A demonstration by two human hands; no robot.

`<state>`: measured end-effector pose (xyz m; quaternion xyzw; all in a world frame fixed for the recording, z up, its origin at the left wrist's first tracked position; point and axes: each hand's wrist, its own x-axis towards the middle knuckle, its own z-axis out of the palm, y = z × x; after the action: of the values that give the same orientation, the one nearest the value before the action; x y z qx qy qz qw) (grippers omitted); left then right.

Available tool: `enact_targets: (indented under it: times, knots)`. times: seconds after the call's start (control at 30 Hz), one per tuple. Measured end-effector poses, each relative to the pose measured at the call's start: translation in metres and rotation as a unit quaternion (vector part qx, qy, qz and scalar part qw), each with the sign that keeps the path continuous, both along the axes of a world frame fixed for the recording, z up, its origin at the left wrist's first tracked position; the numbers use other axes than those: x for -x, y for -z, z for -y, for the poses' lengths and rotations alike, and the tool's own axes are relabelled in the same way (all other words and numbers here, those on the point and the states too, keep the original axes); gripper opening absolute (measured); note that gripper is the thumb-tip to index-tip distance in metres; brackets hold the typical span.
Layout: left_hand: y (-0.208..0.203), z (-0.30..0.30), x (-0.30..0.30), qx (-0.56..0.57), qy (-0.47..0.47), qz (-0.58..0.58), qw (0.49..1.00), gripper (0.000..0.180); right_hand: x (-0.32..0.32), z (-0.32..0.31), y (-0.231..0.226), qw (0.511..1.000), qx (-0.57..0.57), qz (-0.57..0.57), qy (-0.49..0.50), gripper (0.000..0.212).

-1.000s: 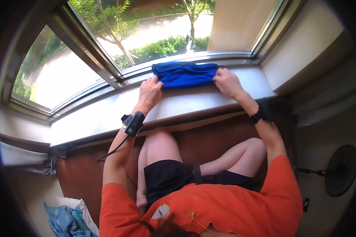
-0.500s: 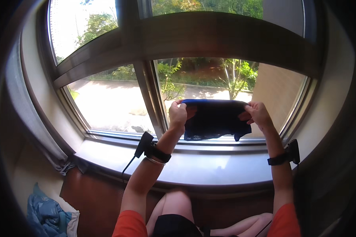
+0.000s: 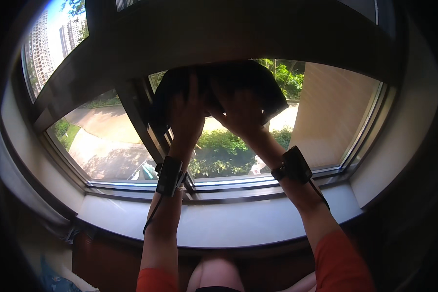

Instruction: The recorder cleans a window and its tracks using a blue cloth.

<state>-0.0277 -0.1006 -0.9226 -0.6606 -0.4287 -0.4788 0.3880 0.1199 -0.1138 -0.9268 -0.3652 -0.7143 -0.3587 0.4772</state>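
A dark piece of cloth (image 3: 265,87), nearly black against the light, is raised in front of the window. Its kind I cannot make out. My left hand (image 3: 187,114) is at its lower left part, with one finger reaching up over the fabric. Close beside it, my right hand (image 3: 241,114) is on the lower middle of the cloth, fingers spread along it. Both hands seem to hold the cloth up, though shadow hides how the fingertips grip. Black devices are strapped to my left wrist (image 3: 169,176) and right wrist (image 3: 296,164).
Behind the cloth stands a window with a dark frame (image 3: 131,100), showing bushes, paving and tall buildings outside. A pale windowsill (image 3: 228,221) runs beneath my forearms. A grey curtain (image 3: 24,194) hangs at left, and blue fabric (image 3: 56,282) lies at lower left.
Both hands have gone up and closer together, from the cloth's upper corners to its lower part. The cloth is higher and now domed, no longer a flat rectangle. The view has tilted.
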Motion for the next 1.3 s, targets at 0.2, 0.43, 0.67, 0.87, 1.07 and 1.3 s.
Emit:
enact_targets:
  times: [0.2,0.43,0.67,0.87,1.07,1.3]
  knots:
    - [0.123,0.017,-0.02,0.142,0.078,0.029,0.986,0.045,-0.022,0.004,0.136,0.996,-0.06,0.051,0.042,0.032]
    - [0.193,0.065,-0.022,0.25,0.183,-0.054,0.949,0.055,-0.088,0.059,0.165,0.967,0.211,0.11,-0.096,0.058]
    - [-0.011,0.023,-0.089,0.029,0.187,-0.047,0.981,0.044,-0.137,0.022,-0.036,0.975,-0.169,0.11,0.093,0.038]
    - [0.143,0.022,-0.096,0.185,0.41,0.002,0.893,0.03,-0.154,0.037,0.16,0.988,0.12,0.098,-0.006,0.043]
    - [0.185,0.066,-0.052,0.275,0.286,-0.151,0.906,0.048,-0.145,0.071,0.204,0.936,0.228,0.269,-0.01,0.043]
    - [0.001,0.028,0.021,0.113,0.22,0.085,0.965,0.041,-0.014,0.016,-0.026,0.983,-0.057,0.173,0.03,0.043]
